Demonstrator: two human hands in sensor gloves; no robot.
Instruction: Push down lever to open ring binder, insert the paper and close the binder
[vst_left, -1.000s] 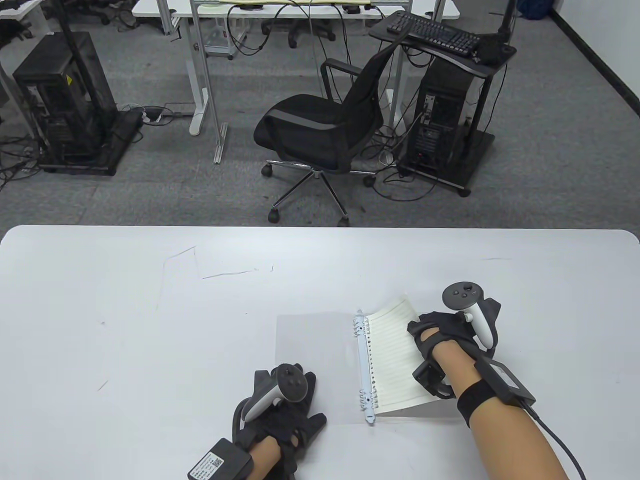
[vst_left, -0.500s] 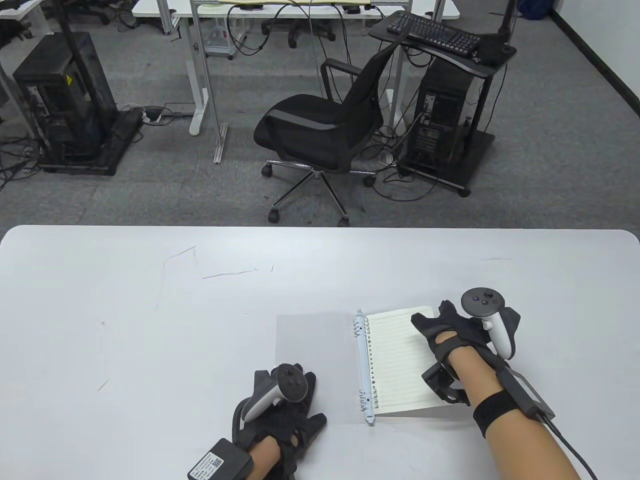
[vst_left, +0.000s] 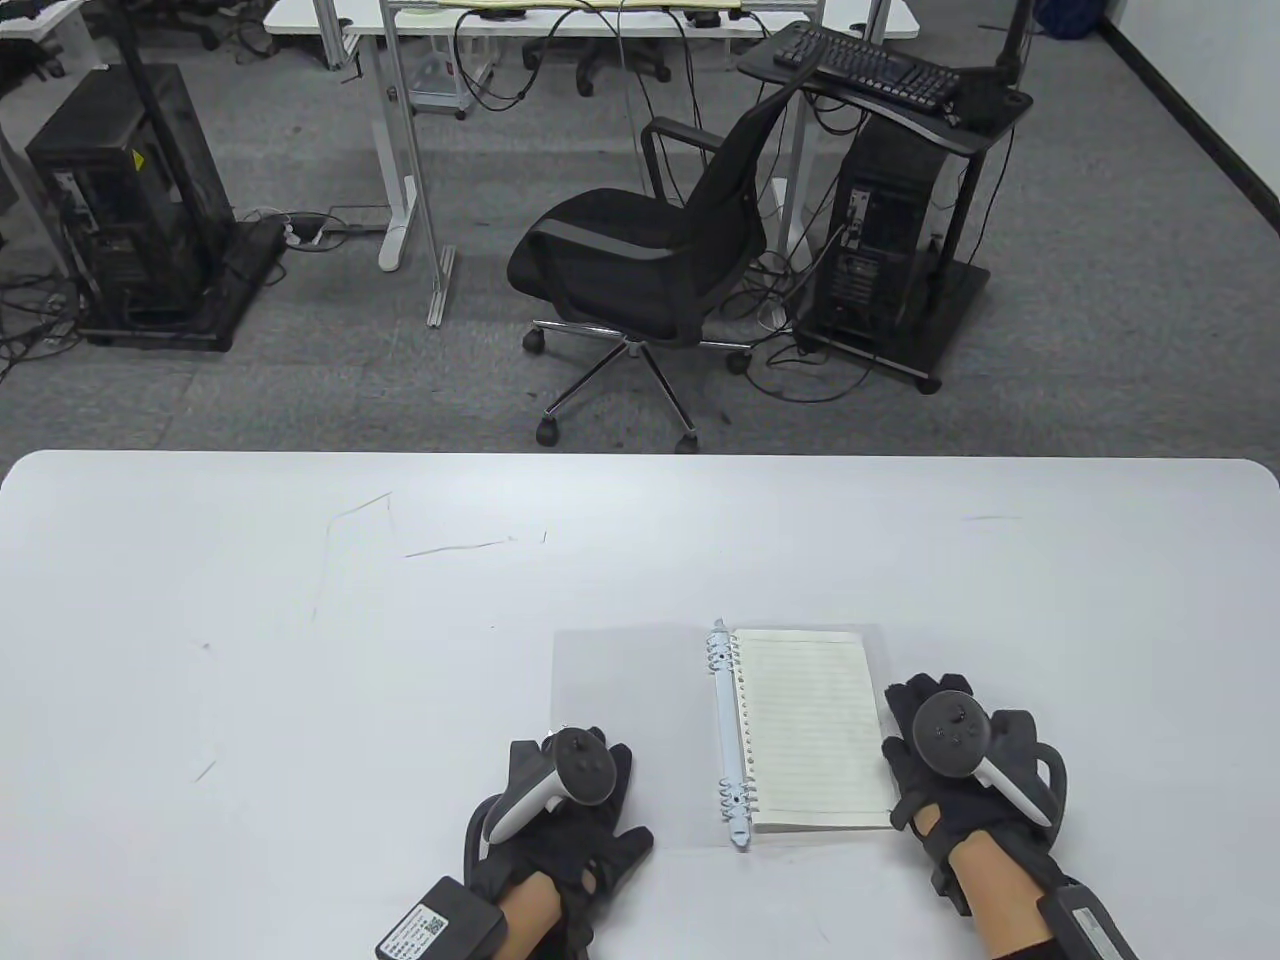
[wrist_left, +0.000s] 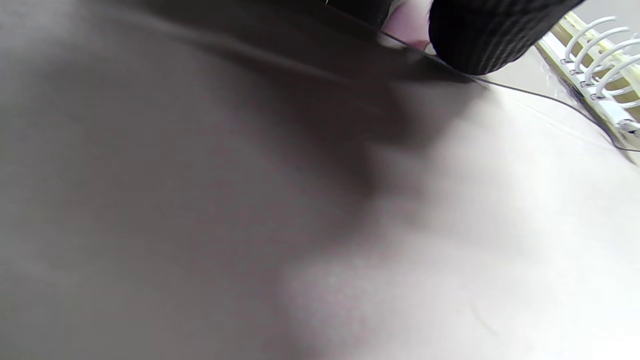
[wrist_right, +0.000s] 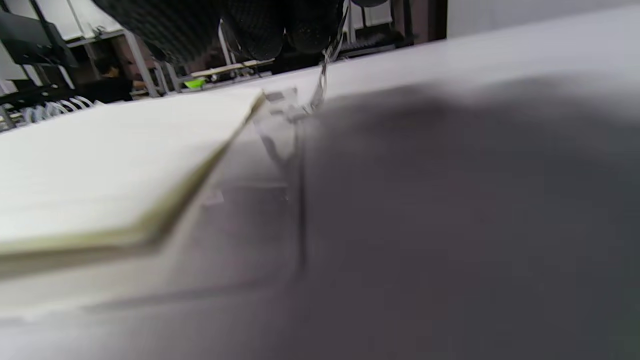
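While no label reads clearly, left hand (vst_left: 560, 820) and right hand (vst_left: 960, 770) rest flat beside the binder (vst_left: 730, 740).

Left hand (vst_left: 560, 815), right hand (vst_left: 965, 770) flat, open-fingered

binder (vst_left: 640, 720): open flat on counter (vst_left: 300, 650), toward 5 o'clock of its top
rings (vst_left: 728, 735): down binder's middle
paper (vst_left: 812, 730): at 3 o'clock of rings
left hand (vst_left: 560, 810): on binder's 7 o'clock corner
right hand (vst_left: 965, 775): just beside paper, at 3 o'clock
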